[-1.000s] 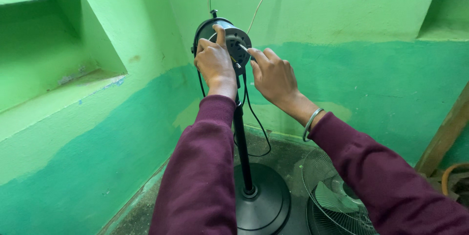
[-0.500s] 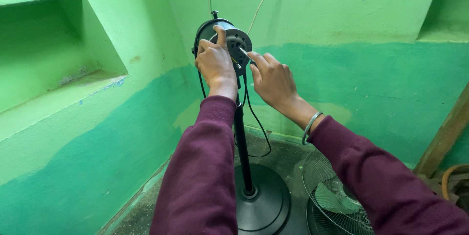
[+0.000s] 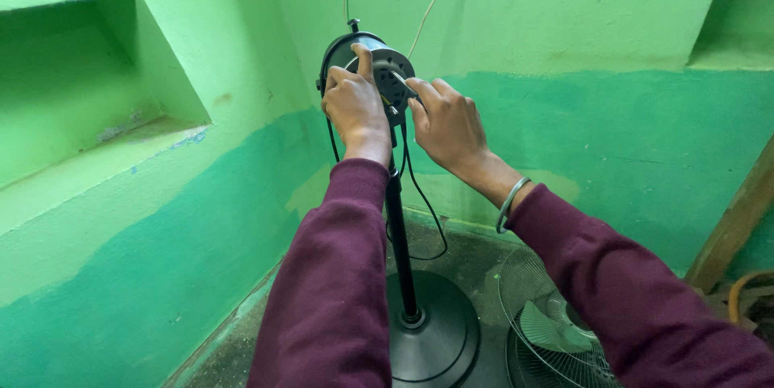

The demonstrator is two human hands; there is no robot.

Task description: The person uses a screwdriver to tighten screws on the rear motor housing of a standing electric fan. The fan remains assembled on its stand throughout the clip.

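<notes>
One head-worn camera looks forward and slightly down, close over both outstretched arms toward a green corner.

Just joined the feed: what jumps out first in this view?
Both hands meet at the bare motor head of a black pedestal fan, top centre: the left hand grips its side, while the right hand has its fingers at the motor's front face. Below, the fan's pole runs down to a round base on the floor, and a wire fan guard lies beside it at lower right, all against bright two-tone green walls.
</notes>
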